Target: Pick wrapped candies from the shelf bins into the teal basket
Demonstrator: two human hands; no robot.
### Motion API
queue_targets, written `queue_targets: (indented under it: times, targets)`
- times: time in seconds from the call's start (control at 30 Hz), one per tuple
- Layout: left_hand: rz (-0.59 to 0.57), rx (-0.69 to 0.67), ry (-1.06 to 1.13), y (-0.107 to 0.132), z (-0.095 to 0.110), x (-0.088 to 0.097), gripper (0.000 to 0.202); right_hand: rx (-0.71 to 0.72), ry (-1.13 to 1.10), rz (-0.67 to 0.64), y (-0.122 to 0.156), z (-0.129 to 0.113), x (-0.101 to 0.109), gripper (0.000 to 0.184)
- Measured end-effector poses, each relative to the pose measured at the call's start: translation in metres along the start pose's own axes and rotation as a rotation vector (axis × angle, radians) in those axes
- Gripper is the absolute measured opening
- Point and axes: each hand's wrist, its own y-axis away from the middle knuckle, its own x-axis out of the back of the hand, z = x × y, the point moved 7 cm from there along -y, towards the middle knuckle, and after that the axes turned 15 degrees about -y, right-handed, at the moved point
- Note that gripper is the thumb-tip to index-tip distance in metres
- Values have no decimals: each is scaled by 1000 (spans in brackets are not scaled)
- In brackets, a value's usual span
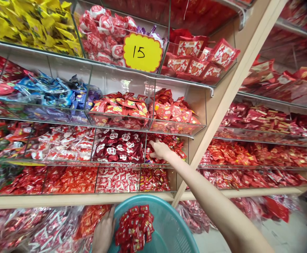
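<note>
Head view shows a person at a tiered candy display, right arm stretched up to a bin and left hand low at a basket. The right hand (160, 150) is at the small red-wrapped candies (178, 147) in the right-end bin of the second row from the bottom. Its thumb and forefinger are partly spread and point leftward; the other fingers are hard to make out, and I cannot tell whether they have hold of a candy. The left hand (104, 228) rests with its fingers against the left side of the teal plastic basket (173, 221); how tightly they close on the rim cannot be told.

Inside the basket, below the display, glossy red candies (134, 228) lie in one heap towards the left, with bare teal wall showing to their right. So some collecting appears done and the basket looks only part filled; no candy can be seen on its way between bin and basket, and how much is left to do cannot be read from this view.

Just left of the reached-into bin, behind a clear divider, are dark red candies with white labels (120, 146). Directly below it sit red-and-gold candies (154, 179), and above it citrus-print red packets (166, 109). Higher up hangs a yellow sign reading 15 (142, 52).
</note>
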Motion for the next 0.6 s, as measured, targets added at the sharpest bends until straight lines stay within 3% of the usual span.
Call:
queue_targets:
  times: [0.33,0.6]
  targets:
    - [-27,0,-15,1,3,7,54,-23,6,31,0,-5,-3,58]
    - [-34,-11,-36,0,3,4,54,-3,-189,64,1,6,5,47]
